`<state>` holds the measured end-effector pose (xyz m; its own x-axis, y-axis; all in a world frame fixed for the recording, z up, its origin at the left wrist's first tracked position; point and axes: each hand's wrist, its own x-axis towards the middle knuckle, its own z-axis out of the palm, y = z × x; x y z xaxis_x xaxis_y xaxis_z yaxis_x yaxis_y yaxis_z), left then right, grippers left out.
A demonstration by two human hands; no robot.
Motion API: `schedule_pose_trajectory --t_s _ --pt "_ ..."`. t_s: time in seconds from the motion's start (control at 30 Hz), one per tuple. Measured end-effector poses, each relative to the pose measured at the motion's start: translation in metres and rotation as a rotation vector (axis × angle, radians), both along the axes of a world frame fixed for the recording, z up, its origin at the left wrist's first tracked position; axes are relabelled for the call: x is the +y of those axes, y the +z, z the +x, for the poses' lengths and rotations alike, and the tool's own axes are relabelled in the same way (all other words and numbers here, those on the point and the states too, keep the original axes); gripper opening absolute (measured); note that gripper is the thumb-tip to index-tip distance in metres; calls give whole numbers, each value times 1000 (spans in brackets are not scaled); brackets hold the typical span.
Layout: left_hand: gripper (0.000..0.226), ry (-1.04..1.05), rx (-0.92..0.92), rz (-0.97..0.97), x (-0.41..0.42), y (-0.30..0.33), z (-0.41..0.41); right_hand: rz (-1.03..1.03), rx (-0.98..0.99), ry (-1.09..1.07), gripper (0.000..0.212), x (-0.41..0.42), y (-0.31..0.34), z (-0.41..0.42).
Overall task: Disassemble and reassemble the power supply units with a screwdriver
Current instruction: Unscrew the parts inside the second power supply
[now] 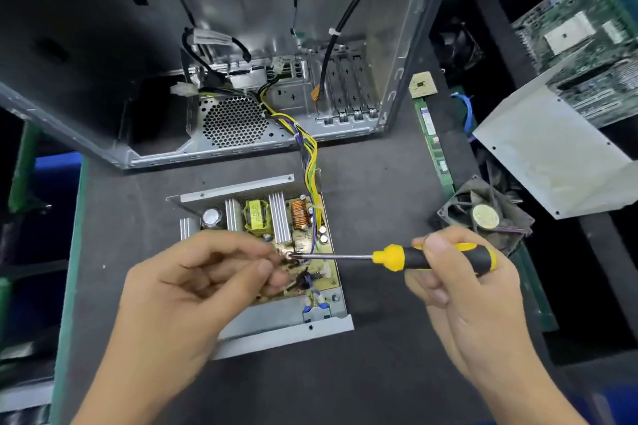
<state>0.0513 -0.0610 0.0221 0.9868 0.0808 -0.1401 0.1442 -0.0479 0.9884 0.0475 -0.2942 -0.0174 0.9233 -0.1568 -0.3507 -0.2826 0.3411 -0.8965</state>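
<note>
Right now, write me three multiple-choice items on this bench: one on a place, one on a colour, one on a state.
1. Where does the loose cooling fan lie?
A. right of the open power supply unit
B. inside the computer case
C. left of the power supply unit

2. What colours is the screwdriver handle?
A. red and white
B. yellow and black
C. all blue

3. What is the right hand doing?
A. lying flat on the mat
B. gripping the screwdriver handle
C. holding the fan

Answers:
1. A, the fan sits at the mat's right edge, beyond the screwdriver.
2. B, a yellow collar and stripe on a black grip.
3. B, its fingers curl round the handle while the tip meets the left hand fingertips over the circuit board.
</note>
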Motion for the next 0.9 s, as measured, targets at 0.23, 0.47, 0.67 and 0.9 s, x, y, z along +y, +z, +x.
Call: schedule_pose_trajectory --t_s 0.23,0.47,0.67,0.9 --pt "15 -42 51 -58 -2 -2 1 41 2 52 25 -3 0 4" --pt "16 -10 68 -67 -3 -5 1 19 -5 84 48 -1 5 5" --pt "16 -26 101 -86 -3 -5 2 -39 48 91 37 0 9 7" --pt "17 -75 94 -44 -3 -6 2 -16 226 113 41 5 19 15"
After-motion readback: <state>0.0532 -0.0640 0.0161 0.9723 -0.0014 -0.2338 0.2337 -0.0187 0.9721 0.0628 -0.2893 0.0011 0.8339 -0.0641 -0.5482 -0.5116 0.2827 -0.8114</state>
